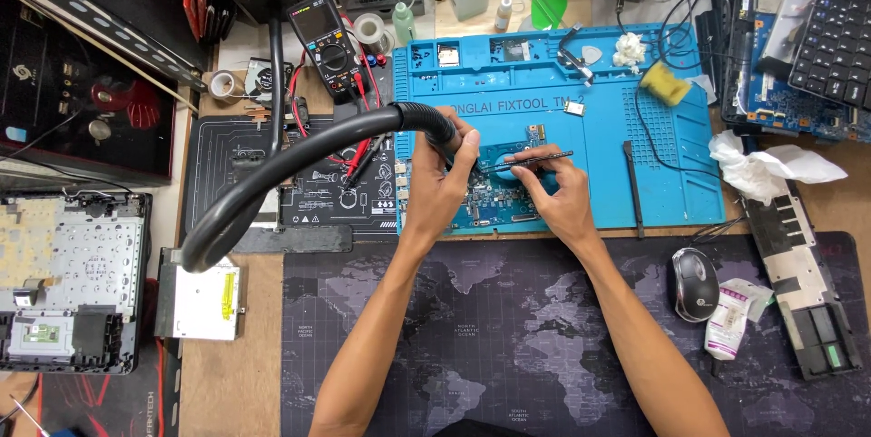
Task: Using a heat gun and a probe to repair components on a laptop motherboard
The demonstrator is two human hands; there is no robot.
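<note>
A dark desk mat printed with a world map (508, 328) is spread nearest the viewer, and both forearms are laid across it. At its 3 o'clock side a black computer mouse (694, 283) is seen. Beyond the mat, a blue circuit board (494, 196) is laid on a blue silicone work mat (653, 128). The left hand (440, 187) is closed around the black handle of a hot-air tool (445, 128), whose corrugated hose (272, 183) is curved away toward 8 o'clock. The right hand (558, 196) is rested on the board, and slim tweezers (526, 162) are pinched in its fingers, the tips pointed toward 9 o'clock over the board. Farther off, at 11 o'clock, a black multimeter (327, 42) is propped beside a roll of tape (220, 85).
</note>
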